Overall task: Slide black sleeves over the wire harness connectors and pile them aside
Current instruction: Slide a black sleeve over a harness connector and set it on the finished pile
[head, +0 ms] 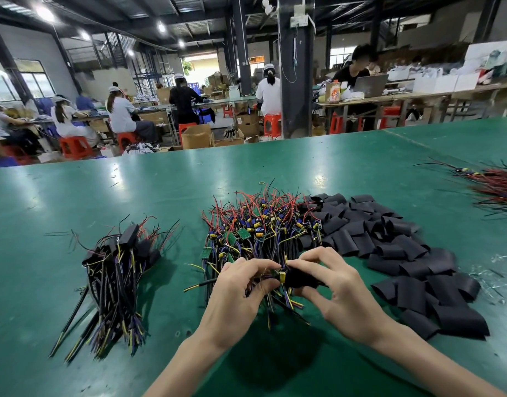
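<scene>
Head view takes in one green table carrying four separate heaps, each with too many pieces to count singly. Farthest left lies the finished pile, a loose bundle of harnesses already in black sleeves, their black, yellow and purple leads fanning toward the near edge. Next, at the centre, sits the unsleeved pile, a tangle of red, black and yellow wires with small green boards and blue and yellow parts. Just in front of it two bare hands meet above the table. The left hand comes in from below with fingers curled, pinching one wire harness near its yellow component. The right hand faces it, fingers and thumb bent around one black sleeve whose mouth touches that harness end; how far it is on cannot be told. Right of the hands spreads the sleeve pile, flat black tubes overlapping, touching the unsleeved pile's right side. Well apart, at the far right edge, lies a fourth bundle of red and black wires.
</scene>
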`<state>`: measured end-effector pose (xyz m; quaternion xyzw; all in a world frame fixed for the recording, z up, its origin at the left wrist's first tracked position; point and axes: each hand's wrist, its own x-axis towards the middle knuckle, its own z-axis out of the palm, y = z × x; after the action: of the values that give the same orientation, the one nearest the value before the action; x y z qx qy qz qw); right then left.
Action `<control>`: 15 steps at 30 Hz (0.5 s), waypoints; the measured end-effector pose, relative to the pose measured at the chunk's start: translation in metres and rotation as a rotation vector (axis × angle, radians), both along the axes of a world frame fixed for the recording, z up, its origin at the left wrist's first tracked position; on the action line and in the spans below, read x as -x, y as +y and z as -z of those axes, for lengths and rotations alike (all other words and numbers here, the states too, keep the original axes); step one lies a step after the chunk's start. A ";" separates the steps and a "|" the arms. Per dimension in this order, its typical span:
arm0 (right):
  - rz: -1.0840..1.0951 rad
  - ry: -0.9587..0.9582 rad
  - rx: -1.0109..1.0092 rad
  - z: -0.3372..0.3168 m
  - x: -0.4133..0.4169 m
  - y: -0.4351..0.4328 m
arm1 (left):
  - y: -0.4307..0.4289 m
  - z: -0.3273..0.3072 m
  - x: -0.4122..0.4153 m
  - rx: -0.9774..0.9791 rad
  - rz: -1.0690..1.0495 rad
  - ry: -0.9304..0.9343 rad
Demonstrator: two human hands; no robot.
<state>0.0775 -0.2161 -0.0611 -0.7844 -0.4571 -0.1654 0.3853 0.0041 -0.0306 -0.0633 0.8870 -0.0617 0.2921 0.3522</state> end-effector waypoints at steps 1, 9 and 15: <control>0.001 0.009 -0.004 0.000 0.000 0.000 | 0.000 0.000 0.000 0.016 0.004 0.007; -0.069 0.066 0.027 0.001 0.001 0.001 | 0.002 0.002 -0.001 -0.019 0.016 0.038; -0.069 -0.020 0.070 0.001 -0.001 0.001 | 0.000 0.005 -0.002 0.088 0.029 0.075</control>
<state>0.0781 -0.2155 -0.0621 -0.7794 -0.4934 -0.1437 0.3584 0.0065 -0.0302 -0.0687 0.8799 -0.0485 0.2560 0.3974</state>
